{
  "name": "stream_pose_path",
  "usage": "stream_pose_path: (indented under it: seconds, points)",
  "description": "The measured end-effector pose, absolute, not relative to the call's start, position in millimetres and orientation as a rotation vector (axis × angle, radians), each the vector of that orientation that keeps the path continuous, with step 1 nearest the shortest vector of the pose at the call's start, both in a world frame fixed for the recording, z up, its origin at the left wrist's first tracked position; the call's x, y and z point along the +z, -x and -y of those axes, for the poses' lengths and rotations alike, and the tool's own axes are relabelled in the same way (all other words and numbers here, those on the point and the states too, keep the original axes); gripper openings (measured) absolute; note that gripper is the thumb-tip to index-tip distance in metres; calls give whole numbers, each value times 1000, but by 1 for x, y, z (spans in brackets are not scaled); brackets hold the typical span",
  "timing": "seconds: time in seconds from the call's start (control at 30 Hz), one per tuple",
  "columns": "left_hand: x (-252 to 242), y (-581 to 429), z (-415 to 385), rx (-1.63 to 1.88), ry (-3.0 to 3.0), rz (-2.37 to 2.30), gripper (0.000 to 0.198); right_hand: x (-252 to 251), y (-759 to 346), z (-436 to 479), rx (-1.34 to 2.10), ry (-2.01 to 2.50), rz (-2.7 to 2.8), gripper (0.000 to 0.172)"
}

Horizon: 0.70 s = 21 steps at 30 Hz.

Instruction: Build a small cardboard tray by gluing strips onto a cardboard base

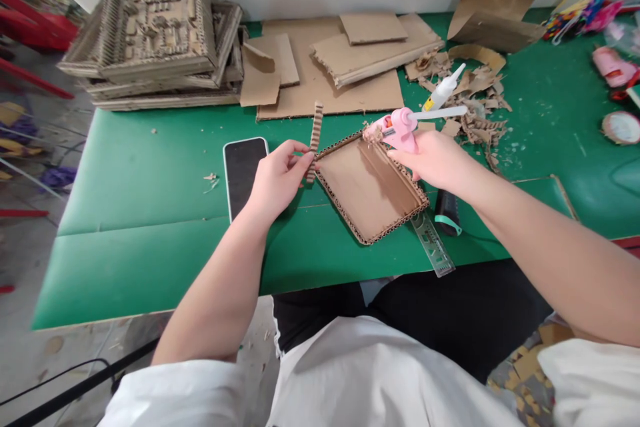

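Between the fingers of my left hand (283, 177) is a narrow corrugated cardboard strip (317, 128), held upright near the left corner of a shallow cardboard tray (350, 203). My right hand (435, 157) is closed around a pink glue gun (404, 130) with a white glue stick (443, 113) sticking out of its back. The gun's nozzle end, crusted with cardboard bits, is over the tray's far corner; whether it touches the rim I cannot tell. Corrugated edging lines the tray's sides. A clear ruler (434, 247) lies partly beneath the tray's near right corner.
A phone (240, 173) lies beside my left hand. Stacked cardboard frames (157, 67) stand at the back left, flat cardboard sheets (290, 97) behind the tray. Right of these are a glue bottle (444, 88), cardboard scraps (483, 97), a black-handled tool (447, 210) and a tape roll (621, 127).
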<state>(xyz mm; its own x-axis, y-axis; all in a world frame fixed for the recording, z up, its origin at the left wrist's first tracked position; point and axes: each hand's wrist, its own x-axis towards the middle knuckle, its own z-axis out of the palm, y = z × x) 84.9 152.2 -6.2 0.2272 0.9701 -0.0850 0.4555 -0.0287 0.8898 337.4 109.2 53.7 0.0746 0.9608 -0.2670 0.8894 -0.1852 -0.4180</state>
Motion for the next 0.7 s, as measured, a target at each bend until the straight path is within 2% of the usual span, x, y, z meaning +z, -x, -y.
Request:
stream_pose_path:
  seconds: [0.43, 0.7]
  points:
    - [-12, -83, -154, 764, -1755, -1355, 15, 64, -336, -108, 614, 2259, 1987, 40]
    - [-7, -85, -152, 775, -1752, -1333, 11, 65, -336, -112, 548, 2255, 2028, 31]
